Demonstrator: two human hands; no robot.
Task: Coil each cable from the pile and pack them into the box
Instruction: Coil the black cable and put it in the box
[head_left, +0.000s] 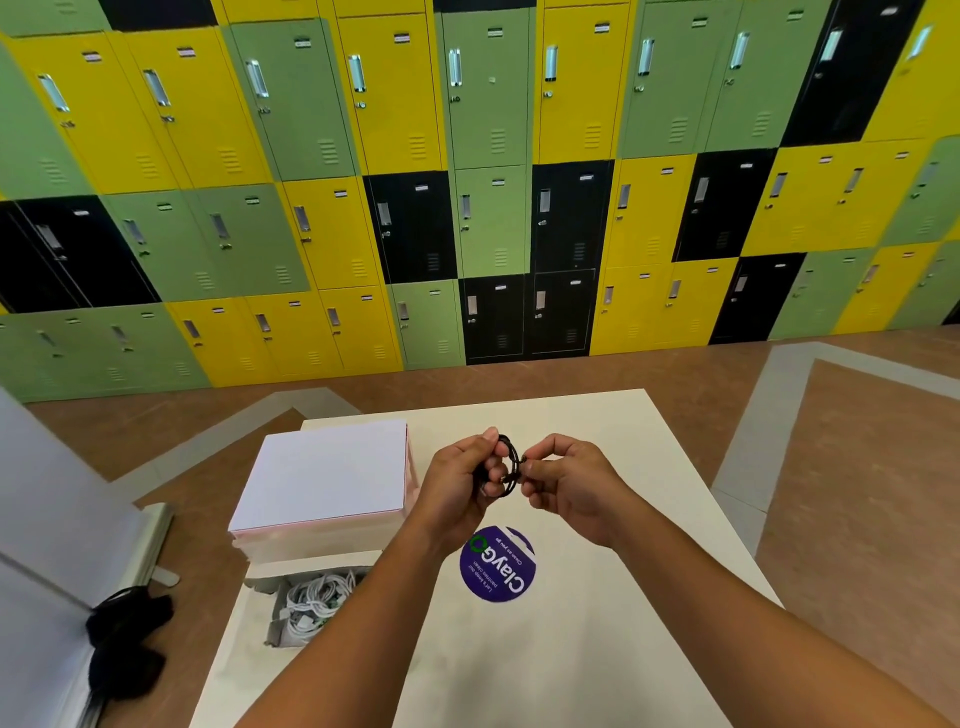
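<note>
Above the white table (597, 649) I hold a small coil of black cable (511, 467) between both hands. My left hand (462, 483) grips the coil with fingers curled round its loops. My right hand (566, 483) pinches the cable's end at the coil's right side. At the table's left edge the open white box (260, 613) holds several coiled white cables (317, 603); my left forearm covers part of it. The box's lid (327, 473) stands open behind it.
A round purple sticker (498, 564) lies on the table under my hands. A black bundle (124, 639) lies on the floor at the left by a grey panel. Coloured lockers (467, 182) fill the wall behind the table.
</note>
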